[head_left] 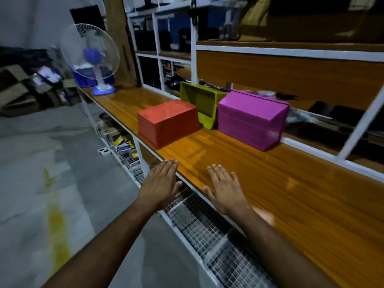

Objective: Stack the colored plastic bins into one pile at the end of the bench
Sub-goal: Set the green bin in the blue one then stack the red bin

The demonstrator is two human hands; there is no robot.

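Over the table edge, both hands flat and empty, no grip yet.

Left hand (160, 183) and right hand (225, 190) reach forward palms down, fingers straight, short of the red bin (168, 121), green bin (204, 100) and pink bin (251, 119), near together on the table (291, 194). Best take one bin by both sides and seat it squarely.

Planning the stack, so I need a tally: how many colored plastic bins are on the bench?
3. The red bin sits upside down nearest the front edge, the green bin lies tipped behind it, and the pink bin stands right of both. Shelves behind may hide more.
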